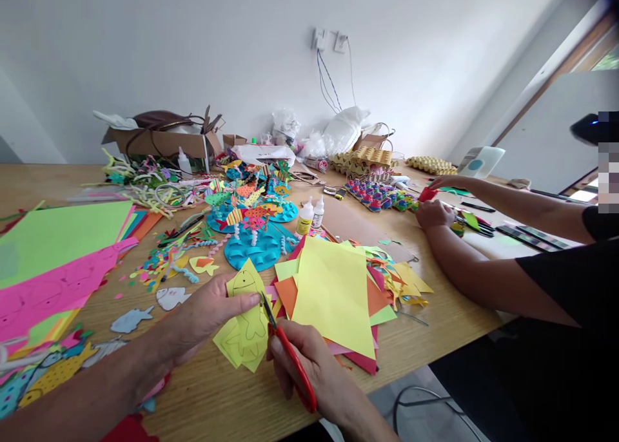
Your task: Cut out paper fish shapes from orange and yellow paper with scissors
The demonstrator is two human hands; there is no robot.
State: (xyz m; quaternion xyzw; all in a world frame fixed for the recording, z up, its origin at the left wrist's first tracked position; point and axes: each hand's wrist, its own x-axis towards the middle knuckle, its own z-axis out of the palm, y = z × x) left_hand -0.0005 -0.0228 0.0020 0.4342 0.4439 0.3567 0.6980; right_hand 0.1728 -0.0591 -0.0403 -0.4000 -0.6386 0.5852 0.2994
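My left hand (206,310) pinches yellow paper (246,290) that carries a fish outline drawn in dark line. In my right hand (309,358) are red-handled scissors (294,359), their blades at the right edge of that paper, close to my left thumb. More yellow pieces with drawn outlines (232,344) hang below the held one. To the right lies a stack of coloured sheets with a yellow sheet (333,294) on top. White paper fish (173,297) and a blue-grey paper fish (131,319) rest left of my left hand.
Paper fish stand on blue painted bases (251,249) beyond my hands. Glue bottles (305,216) are beside them. Green paper (62,236) and pink paper (58,287) lie at left, yellow scraps (409,281) at right. A co-worker's hands (435,213) hold something red.
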